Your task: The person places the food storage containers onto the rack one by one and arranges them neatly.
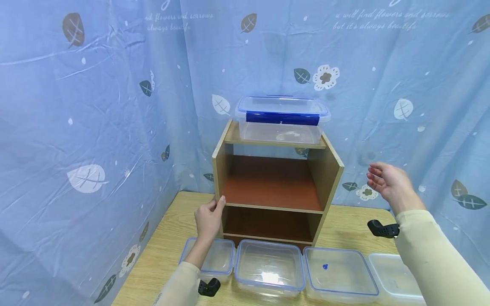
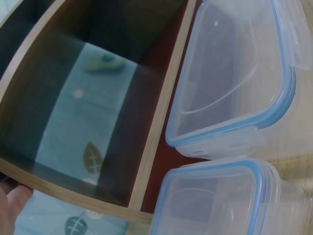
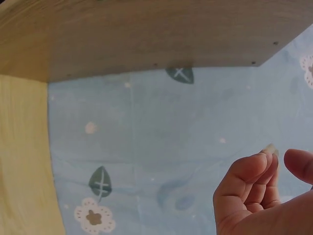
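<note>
A wooden shelf unit with reddish-brown shelf boards stands on the table. My left hand grips the front edge of its left side panel; in the left wrist view only a bit of the hand shows at that panel's edge. To the right of the unit, my right hand is raised in the air, apart from it, with fingers loosely curled around nothing. The right wrist view shows this hand below the unit's side panel. On the top board sits a see-through plastic box with dark blue clips.
Several lidded see-through containers line the table's front: a small one at left, a larger one beside it, one with a blue valve, and a whitish one partly behind my right arm. A blue patterned curtain surrounds the wooden table.
</note>
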A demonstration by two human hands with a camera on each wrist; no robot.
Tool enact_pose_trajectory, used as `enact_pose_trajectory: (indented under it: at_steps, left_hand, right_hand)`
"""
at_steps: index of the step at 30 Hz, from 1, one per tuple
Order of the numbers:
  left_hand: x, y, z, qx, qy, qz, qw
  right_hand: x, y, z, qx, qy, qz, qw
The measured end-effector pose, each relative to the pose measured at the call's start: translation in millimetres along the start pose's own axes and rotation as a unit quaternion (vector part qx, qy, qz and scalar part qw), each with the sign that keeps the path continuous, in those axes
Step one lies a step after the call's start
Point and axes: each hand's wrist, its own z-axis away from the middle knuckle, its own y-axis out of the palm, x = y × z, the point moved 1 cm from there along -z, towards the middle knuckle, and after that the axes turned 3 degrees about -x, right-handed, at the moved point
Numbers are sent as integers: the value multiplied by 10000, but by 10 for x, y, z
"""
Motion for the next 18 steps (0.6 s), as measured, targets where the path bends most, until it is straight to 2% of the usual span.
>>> enact_pose_trajectory:
  at_steps: [11, 18]
  left_hand:
    - [46, -19, 29, -73, -39, -145, 9999]
    - [45, -33, 16, -119, 41, -181, 9998]
  right_hand:
    - [-227, -191, -68, -220, 229, 86, 9995]
    - [-316, -245, -111, -342, 324, 116, 9988]
